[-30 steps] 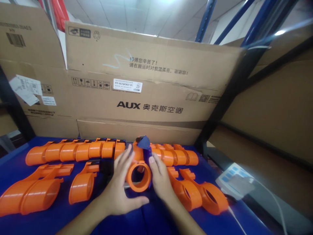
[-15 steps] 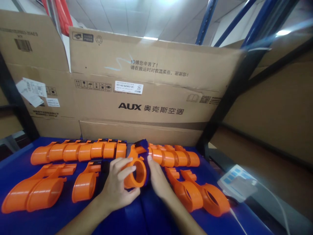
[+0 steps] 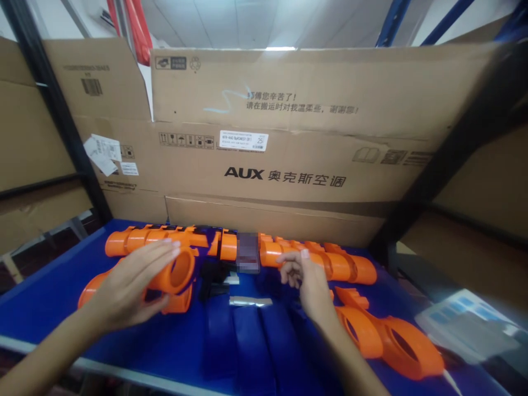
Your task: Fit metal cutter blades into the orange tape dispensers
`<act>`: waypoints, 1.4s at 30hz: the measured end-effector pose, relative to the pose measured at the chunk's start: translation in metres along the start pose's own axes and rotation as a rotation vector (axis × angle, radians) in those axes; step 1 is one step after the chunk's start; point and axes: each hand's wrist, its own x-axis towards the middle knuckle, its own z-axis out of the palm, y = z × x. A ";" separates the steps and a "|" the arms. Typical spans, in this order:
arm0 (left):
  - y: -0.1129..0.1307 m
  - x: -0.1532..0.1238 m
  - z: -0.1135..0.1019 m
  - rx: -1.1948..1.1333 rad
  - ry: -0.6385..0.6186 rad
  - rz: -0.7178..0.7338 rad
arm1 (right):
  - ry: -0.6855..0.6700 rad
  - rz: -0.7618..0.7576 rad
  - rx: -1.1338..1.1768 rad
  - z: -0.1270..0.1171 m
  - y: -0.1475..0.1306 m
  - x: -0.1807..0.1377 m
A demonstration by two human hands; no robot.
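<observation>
My left hand (image 3: 130,283) is wrapped over an orange plastic ring part (image 3: 175,272), carrying it just above other orange parts at the left of the blue table (image 3: 247,341). My right hand (image 3: 307,280) hovers near the table's middle with fingers loosely curled and nothing in them, next to the back row of orange parts (image 3: 313,261). A small silver strip (image 3: 250,301) and a black piece (image 3: 212,278) lie between my hands. A blurred dark rectangular object (image 3: 248,253) stands in the back row.
Large AUX cardboard boxes (image 3: 289,159) wall off the back. Two orange ring parts (image 3: 391,341) lie at the right front. A white and blue pad (image 3: 470,324) with a cable sits at far right. Black shelf posts (image 3: 449,159) rise on both sides.
My left hand has carried the orange ring part from the table's middle to the left. My right hand let go of it and lifted away. The camera view shifted left.
</observation>
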 end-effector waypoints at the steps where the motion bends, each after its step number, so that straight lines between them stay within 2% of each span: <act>1: -0.013 -0.010 -0.009 0.008 -0.026 -0.011 | 0.007 -0.007 0.000 0.000 -0.001 -0.001; 3: -0.031 -0.028 -0.021 0.046 -0.089 -0.029 | 0.018 -0.018 -0.008 0.000 -0.001 -0.002; 6: -0.041 -0.049 -0.026 0.100 -0.222 -0.020 | 0.021 -0.033 -0.032 0.000 0.000 -0.002; 13: -0.038 -0.058 -0.021 0.098 -0.174 -0.104 | 0.007 -0.059 -0.057 0.001 -0.002 -0.003; 21: -0.030 -0.070 -0.008 0.066 -0.195 -0.153 | 0.015 -0.074 -0.057 0.003 -0.007 -0.008; 25: -0.028 -0.077 0.001 0.142 -0.201 -0.130 | 0.007 -0.087 -0.068 0.002 -0.005 -0.009; 28: -0.029 -0.084 0.008 0.210 -0.242 -0.061 | -0.008 -0.118 -0.132 0.001 -0.003 -0.009; 31: -0.031 -0.091 0.015 0.244 -0.277 0.006 | -0.066 -0.161 -0.225 0.001 -0.003 -0.009; 36: -0.034 -0.096 0.022 0.249 -0.346 0.032 | -0.208 -0.236 -0.305 0.003 -0.007 -0.014; 40: -0.044 -0.097 0.013 0.213 -0.411 -0.012 | -0.322 -0.248 -0.330 0.005 -0.011 -0.018; 42: -0.056 -0.097 0.004 0.223 -0.436 -0.030 | -0.330 -0.235 -0.315 0.005 -0.012 -0.018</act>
